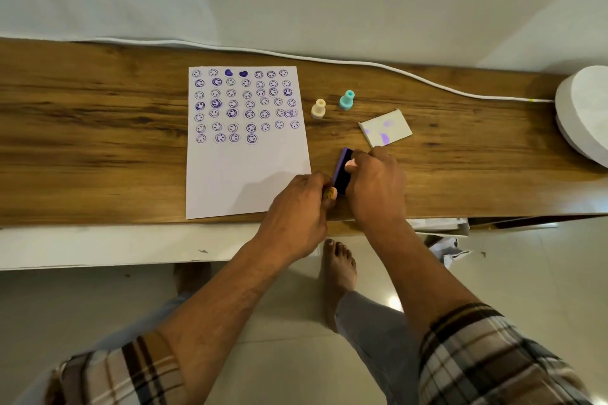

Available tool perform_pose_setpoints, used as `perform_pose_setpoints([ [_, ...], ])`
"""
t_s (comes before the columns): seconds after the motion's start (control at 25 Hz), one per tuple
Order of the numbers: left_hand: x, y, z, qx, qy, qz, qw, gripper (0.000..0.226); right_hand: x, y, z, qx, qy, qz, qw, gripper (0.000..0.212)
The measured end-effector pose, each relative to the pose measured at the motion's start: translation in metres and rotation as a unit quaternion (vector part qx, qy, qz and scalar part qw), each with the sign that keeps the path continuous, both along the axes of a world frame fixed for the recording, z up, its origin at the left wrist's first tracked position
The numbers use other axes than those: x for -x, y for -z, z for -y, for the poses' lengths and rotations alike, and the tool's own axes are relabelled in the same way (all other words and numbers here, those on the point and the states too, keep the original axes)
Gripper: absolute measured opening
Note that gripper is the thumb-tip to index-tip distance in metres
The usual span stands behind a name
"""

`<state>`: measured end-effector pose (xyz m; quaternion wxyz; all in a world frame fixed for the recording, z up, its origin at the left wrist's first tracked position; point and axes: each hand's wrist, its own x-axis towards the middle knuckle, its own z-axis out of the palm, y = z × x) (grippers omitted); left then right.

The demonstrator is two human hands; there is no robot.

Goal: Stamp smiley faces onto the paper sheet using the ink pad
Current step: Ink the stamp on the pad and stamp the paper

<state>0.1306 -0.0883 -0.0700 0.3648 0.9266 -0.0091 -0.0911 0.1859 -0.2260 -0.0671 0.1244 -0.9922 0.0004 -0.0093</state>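
- Paper sheet (246,141): flat on wooden table (98,128), upper rows stamped with purple smileys.
- Ink pad (342,171): just right of sheet, gripped by closed right hand (375,181).
- Stamp (330,193): pinched in closed left hand (296,210), beside pad.

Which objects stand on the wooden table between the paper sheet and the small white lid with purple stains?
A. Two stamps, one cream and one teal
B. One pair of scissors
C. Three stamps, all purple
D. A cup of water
A: a cream stamp and a teal stamp stand upright side by side on the table, right of the paper sheet and left of the stained lid.
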Motion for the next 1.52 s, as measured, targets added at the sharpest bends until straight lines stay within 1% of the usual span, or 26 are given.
perform_pose_setpoints([
  [0.08, -0.001, -0.006, -0.012, -0.006, 0.002, 0.013, 1.000, 0.035, 0.002, -0.002, 0.001, -0.032, 0.008, 0.008, 0.999, 0.029],
  [0.2, -0.006, -0.013, -0.046, -0.034, -0.062, 0.047, 0.996, 0.042, 0.004, -0.005, -0.019, -0.139, 0.006, 0.055, 0.989, 0.028],
  [0.24, -0.007, -0.015, -0.059, -0.048, -0.083, 0.058, 0.994, 0.041, 0.000, -0.007, -0.032, -0.174, -0.011, 0.077, 0.982, 0.026],
  [0.32, -0.009, -0.017, -0.081, -0.069, -0.117, 0.072, 0.988, 0.038, -0.013, -0.012, -0.062, -0.195, -0.061, 0.115, 0.972, 0.026],
  [0.44, -0.010, -0.014, -0.100, -0.072, -0.147, 0.070, 0.984, 0.033, -0.037, -0.013, -0.097, -0.172, -0.120, 0.120, 0.970, 0.028],
  [0.56, -0.011, -0.006, -0.105, -0.079, -0.132, 0.046, 0.987, 0.026, -0.043, 0.000, -0.108, -0.121, -0.166, 0.090, 0.974, 0.031],
  [0.68, -0.013, -0.003, -0.108, -0.090, -0.127, 0.044, 0.987, 0.026, -0.043, 0.010, -0.108, -0.085, -0.188, 0.088, 0.975, 0.035],
  [0.92, -0.014, 0.000, -0.107, -0.092, -0.133, 0.040, 0.986, 0.027, -0.049, 0.006, -0.113, -0.050, -0.206, 0.093, 0.973, 0.035],
  [1.12, -0.015, 0.001, -0.107, -0.092, -0.134, 0.044, 0.986, 0.027, -0.047, 0.006, -0.114, -0.023, -0.224, 0.082, 0.971, 0.040],
  [1.24, -0.015, 0.001, -0.107, -0.090, -0.131, 0.046, 0.986, 0.026, -0.046, 0.008, -0.114, -0.007, -0.224, 0.068, 0.972, 0.035],
  [1.4, -0.015, 0.001, -0.106, -0.092, -0.131, 0.045, 0.986, 0.027, -0.046, 0.008, -0.113, -0.009, -0.220, 0.054, 0.974, 0.033],
  [1.52, -0.016, 0.000, -0.104, -0.096, -0.132, 0.039, 0.986, 0.027, -0.051, 0.002, -0.113, 0.019, -0.241, 0.031, 0.970, 0.028],
])
